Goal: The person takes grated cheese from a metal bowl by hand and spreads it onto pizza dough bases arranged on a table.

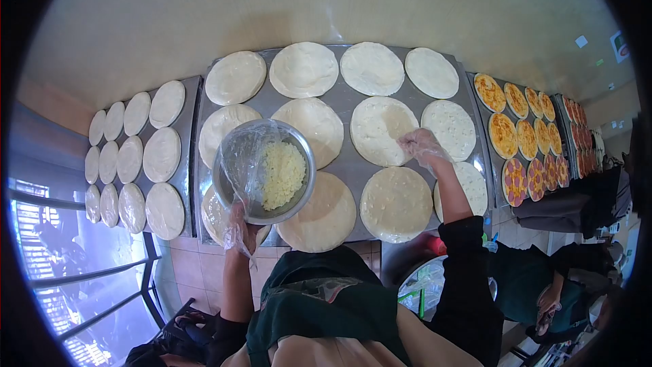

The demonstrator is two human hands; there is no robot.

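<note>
Left hand (240,221) grips bowl (272,217) at near edge; right hand (425,147) over dough (377,130), finger closure cannot be told; level bowl, low fingers advisable

Left hand (239,225) (in clear plastic) under metal bowl (309,190)

Twenty-four plain dough rounds (372,69), one held bowl (282,177)

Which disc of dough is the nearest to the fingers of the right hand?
Middle tray, middle row, third disc from left: the right hand has fingers at its right edge.
</note>
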